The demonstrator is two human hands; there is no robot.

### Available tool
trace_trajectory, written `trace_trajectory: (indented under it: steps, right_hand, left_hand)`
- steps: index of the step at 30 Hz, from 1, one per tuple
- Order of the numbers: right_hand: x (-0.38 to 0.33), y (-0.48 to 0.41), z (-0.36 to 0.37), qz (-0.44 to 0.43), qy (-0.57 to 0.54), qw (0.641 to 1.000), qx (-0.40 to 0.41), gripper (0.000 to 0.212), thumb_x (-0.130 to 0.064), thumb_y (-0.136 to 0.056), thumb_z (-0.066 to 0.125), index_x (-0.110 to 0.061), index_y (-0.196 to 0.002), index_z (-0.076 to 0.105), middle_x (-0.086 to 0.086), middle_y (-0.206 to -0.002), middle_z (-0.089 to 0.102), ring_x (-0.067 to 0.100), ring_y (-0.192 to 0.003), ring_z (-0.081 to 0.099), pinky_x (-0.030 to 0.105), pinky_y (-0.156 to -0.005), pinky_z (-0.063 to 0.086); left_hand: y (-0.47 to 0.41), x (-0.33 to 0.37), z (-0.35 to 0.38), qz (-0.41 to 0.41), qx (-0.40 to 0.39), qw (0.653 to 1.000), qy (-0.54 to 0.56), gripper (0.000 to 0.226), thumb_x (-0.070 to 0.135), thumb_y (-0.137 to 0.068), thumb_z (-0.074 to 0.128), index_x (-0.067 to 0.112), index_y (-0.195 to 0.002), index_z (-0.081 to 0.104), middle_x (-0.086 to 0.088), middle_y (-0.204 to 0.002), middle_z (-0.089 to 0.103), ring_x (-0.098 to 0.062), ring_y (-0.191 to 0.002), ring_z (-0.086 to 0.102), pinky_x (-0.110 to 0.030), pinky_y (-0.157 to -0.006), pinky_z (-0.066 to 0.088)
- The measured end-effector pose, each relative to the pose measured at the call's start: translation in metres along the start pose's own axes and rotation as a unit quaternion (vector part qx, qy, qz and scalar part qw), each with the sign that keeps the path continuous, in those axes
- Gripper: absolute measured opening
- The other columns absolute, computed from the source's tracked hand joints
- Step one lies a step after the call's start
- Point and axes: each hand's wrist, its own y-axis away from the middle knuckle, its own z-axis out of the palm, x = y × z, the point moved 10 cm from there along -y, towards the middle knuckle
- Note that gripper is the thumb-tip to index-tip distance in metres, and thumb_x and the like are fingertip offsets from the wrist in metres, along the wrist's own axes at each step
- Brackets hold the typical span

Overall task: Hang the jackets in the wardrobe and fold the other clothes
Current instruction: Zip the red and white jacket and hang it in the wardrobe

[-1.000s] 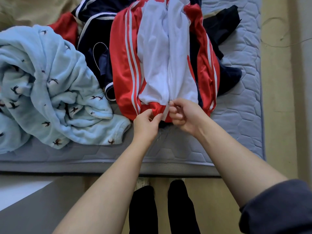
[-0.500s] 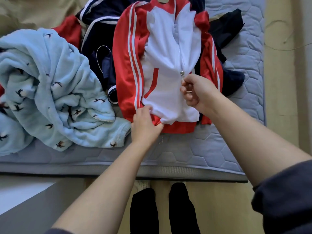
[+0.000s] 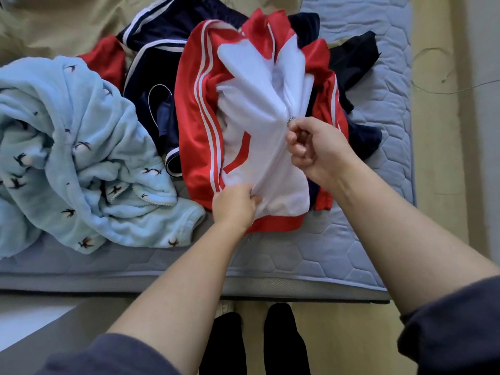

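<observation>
**Quilted mattress (image 3: 311, 255) lying under a heap of clothes, two hands holding a jacket's zip**

Pale blue-grey and stitched in hexagons, the mattress is filling most of the view, its grey side band running across the near edge. Yellowish floor (image 3: 351, 334) is showing below and to the right of it, where a thin cord (image 3: 446, 85) is trailing. Two feet in black socks (image 3: 284, 339) are standing on the floor just beside the bed. At the lower left a grey and white surface is showing, and I cannot tell what it is.

A red and white zip-front track jacket (image 3: 257, 147) with white stripes down its sleeves is lying front up near the mattress's near edge, hem toward the person. It is resting partly over a navy garment with white stripes (image 3: 162, 31) and a black garment (image 3: 354, 58). The left-hand grip (image 3: 234, 205) is bunching the white fabric just above the red hem beside the zip. The right-hand grip (image 3: 316, 147) is curling shut, thumb and fingertips pinching the small metal zip pull (image 3: 290, 120) about halfway up the front. Above the pull the white panels are lying apart, though that part is blurred.

To the left, a crumpled light blue fleece garment printed with small dark birds (image 3: 81, 158) is spreading toward the edge. Tan fabric (image 3: 54, 23) is covering the far left corner. Dark grey-blue sleeves (image 3: 454, 328) are sitting pushed up on both forearms.
</observation>
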Motion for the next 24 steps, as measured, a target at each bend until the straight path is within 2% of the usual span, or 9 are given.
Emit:
trace_trajectory:
  steps: [3,5,10,12,14,17,19,22,24]
  right_hand:
    - [-0.002,0.001,0.004,0.003,0.023,1.0,-0.017,0.02,-0.008,-0.091,0.043,-0.014,-0.072,0.047,-0.002,-0.056,0.049,0.007,-0.037,0.031,0.017,-0.033,0.016]
    - [0.003,0.004,0.005,0.013,0.045,0.999,-0.024,0.021,-0.009,-0.091,0.042,-0.014,-0.072,0.047,-0.002,-0.055,0.049,0.007,-0.038,0.03,0.017,-0.034,0.015]
    - [0.004,0.012,0.005,0.007,0.041,0.999,-0.034,0.021,-0.01,-0.092,0.042,-0.015,-0.073,0.047,-0.001,-0.059,0.049,0.008,-0.04,0.032,0.018,-0.035,0.019]
    - [-0.001,0.013,0.004,-0.003,0.021,0.999,-0.03,0.021,-0.01,-0.094,0.042,-0.014,-0.075,0.048,-0.001,-0.06,0.05,0.007,-0.04,0.033,0.017,-0.034,0.02]
    - [-0.005,0.014,0.005,-0.015,0.005,1.0,-0.023,0.021,-0.01,-0.095,0.041,-0.013,-0.075,0.049,0.0,-0.061,0.05,0.007,-0.04,0.034,0.016,-0.034,0.021]
    - [-0.009,0.016,0.009,-0.037,0.025,0.998,-0.033,0.022,-0.01,-0.094,0.04,-0.013,-0.075,0.05,-0.001,-0.059,0.052,0.007,-0.04,0.037,0.017,-0.035,0.021]
    - [-0.006,0.018,0.011,-0.037,0.039,0.997,-0.047,0.024,-0.01,-0.096,0.038,-0.013,-0.075,0.05,-0.002,-0.059,0.053,0.008,-0.04,0.037,0.016,-0.036,0.02]
    - [-0.004,0.019,0.01,-0.034,0.035,0.997,-0.052,0.026,-0.011,-0.098,0.037,-0.013,-0.075,0.049,-0.001,-0.059,0.052,0.009,-0.04,0.037,0.017,-0.035,0.021]
    - [-0.007,0.021,0.009,-0.038,0.033,0.997,-0.051,0.026,-0.011,-0.098,0.036,-0.013,-0.075,0.049,-0.001,-0.059,0.053,0.009,-0.04,0.037,0.017,-0.034,0.023]
  left_hand:
    - [0.007,-0.032,0.018,-0.043,-0.048,0.997,-0.041,0.029,0.037,-0.091,0.058,0.016,-0.071,0.049,-0.011,-0.089,0.064,-0.033,-0.09,0.06,-0.033,-0.069,0.038]
    - [0.003,-0.024,0.013,-0.021,-0.045,0.999,-0.013,0.027,0.039,-0.088,0.059,0.019,-0.074,0.048,-0.006,-0.083,0.061,-0.03,-0.086,0.06,-0.033,-0.068,0.041]
    - [-0.007,0.041,-0.043,0.128,0.095,0.971,0.179,0.024,0.029,-0.086,0.064,0.024,-0.069,0.047,0.009,-0.059,0.048,-0.018,-0.062,0.05,-0.034,-0.056,0.039]
    - [-0.008,0.034,-0.041,0.115,0.101,0.975,0.16,0.03,0.028,-0.086,0.065,0.021,-0.064,0.045,0.008,-0.056,0.044,-0.019,-0.059,0.047,-0.032,-0.053,0.034]
    - [-0.007,0.009,-0.023,0.07,0.072,0.99,0.099,0.031,0.03,-0.086,0.065,0.018,-0.065,0.045,0.003,-0.064,0.05,-0.022,-0.064,0.05,-0.03,-0.054,0.03]
    - [0.0,-0.027,0.003,0.012,0.008,1.0,0.019,0.031,0.029,-0.089,0.061,0.019,-0.066,0.044,-0.002,-0.072,0.053,-0.028,-0.077,0.057,-0.03,-0.057,0.032]
    - [-0.001,-0.028,0.0,0.013,-0.001,1.0,0.022,0.019,0.027,-0.089,0.06,0.019,-0.072,0.054,0.001,-0.075,0.058,-0.026,-0.081,0.06,-0.032,-0.059,0.039]
    - [-0.007,0.012,-0.027,0.096,0.046,0.988,0.111,0.01,0.031,-0.085,0.064,0.022,-0.089,0.063,0.009,-0.079,0.063,-0.013,-0.074,0.058,-0.031,-0.061,0.044]
    - [-0.005,0.04,-0.048,0.157,0.099,0.973,0.137,0.018,0.028,-0.084,0.066,0.018,-0.074,0.055,0.008,-0.063,0.054,-0.014,-0.061,0.051,-0.029,-0.052,0.034]
